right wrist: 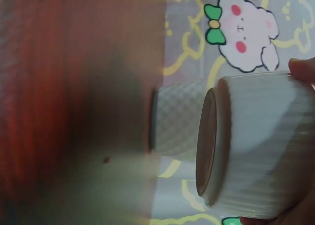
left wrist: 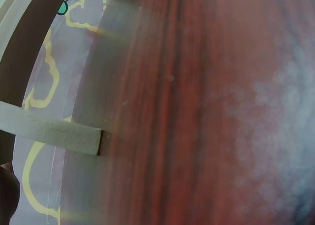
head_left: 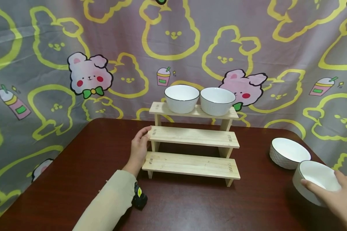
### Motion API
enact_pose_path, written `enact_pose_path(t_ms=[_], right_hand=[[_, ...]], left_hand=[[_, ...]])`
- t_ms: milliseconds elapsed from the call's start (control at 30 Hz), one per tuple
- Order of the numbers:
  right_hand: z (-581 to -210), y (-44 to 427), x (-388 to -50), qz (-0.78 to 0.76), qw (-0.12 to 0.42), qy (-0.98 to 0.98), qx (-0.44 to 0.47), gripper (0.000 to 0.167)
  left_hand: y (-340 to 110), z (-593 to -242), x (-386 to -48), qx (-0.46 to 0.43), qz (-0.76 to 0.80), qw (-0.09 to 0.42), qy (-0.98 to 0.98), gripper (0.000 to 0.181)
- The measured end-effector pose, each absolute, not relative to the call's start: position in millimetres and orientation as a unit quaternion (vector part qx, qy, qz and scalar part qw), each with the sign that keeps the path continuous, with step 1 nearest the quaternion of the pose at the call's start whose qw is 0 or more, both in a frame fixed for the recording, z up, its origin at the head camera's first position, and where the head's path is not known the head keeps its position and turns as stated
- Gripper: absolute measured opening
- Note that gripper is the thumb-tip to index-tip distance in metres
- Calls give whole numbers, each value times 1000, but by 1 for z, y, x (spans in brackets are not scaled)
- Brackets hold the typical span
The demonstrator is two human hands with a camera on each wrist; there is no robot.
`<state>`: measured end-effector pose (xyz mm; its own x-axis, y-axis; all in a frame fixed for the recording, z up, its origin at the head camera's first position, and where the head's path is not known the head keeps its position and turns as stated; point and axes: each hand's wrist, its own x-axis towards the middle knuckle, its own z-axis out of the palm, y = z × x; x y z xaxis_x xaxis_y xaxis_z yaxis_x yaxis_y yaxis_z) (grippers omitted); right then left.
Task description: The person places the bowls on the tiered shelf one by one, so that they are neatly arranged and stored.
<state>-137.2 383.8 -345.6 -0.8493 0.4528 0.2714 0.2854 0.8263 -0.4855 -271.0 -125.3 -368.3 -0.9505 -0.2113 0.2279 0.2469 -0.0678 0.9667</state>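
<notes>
A three-tier wooden shelf stand (head_left: pixel 193 136) stands on the table. My left hand (head_left: pixel 139 147) holds the left end of its middle tier. Two white bowls with dark rims, a left one (head_left: pixel 182 99) and a right one (head_left: pixel 217 102), sit side by side on the top tier. At the right, my right hand (head_left: pixel 339 192) grips a white ribbed bowl (right wrist: pixel 266 141) by its rim. That bowl is lifted off the table, its underside showing in the right wrist view. Behind it, another white bowl (head_left: pixel 286 158) with a diamond-textured wall rests on the table.
The dark red-brown wooden table (head_left: pixel 173 205) extends around the stand. A grey curtain (head_left: pixel 118 38) with cartoon bears hangs behind it and along its sides. A black strapped device (head_left: pixel 139 196) is at the left wrist.
</notes>
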Motion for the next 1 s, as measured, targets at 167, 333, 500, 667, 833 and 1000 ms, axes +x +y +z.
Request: enact_pose_path(t_ms=[167,333,500,667,833,1000], right_hand=[[-335,378,-136,219,223,-935,-167,95],[-318,370,-135,199,230,-940,-152,92],[-308,369,-135,215,244,-936,-136,89],[-300,369,-138,245,250,-928,-131,91],[-289,363,-137,263,252,-922,-128,89],[-279,358,-139,278,252,-918,-130,89]], left_hand=[[-125,-368,-271,-15,-727,160,-667,35],[-125,-367,-270,-15,-731,160,-664,35],[-124,-368,-271,-13,-736,158,-658,35],[-124,-369,-271,-17,-736,159,-658,35],[-125,-369,-271,-17,-735,158,-659,35],[-125,-369,-271,-17,-737,157,-657,35]])
